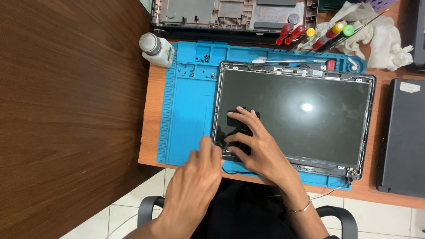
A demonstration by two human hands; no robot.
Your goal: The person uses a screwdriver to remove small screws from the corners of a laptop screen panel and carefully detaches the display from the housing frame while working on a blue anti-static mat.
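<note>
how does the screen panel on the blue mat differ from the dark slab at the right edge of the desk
The screen panel is glossy and mirrors a light spot; the dark slab is matte grey. The panel lies on the blue mat, the slab on bare wood. The right hand rests on the panel, with the left hand at its corner; nothing touches the slab. Both lie flat and are rectangular.

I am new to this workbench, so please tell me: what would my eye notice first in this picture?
First, the bare laptop screen panel lying flat on the blue repair mat in the middle, with a light reflected in it. Both hands meet at its near left corner: the right hand spreads on the glass, the left hand touches the edge. Behind, red-handled screwdrivers lie beside an opened laptop base.
</note>
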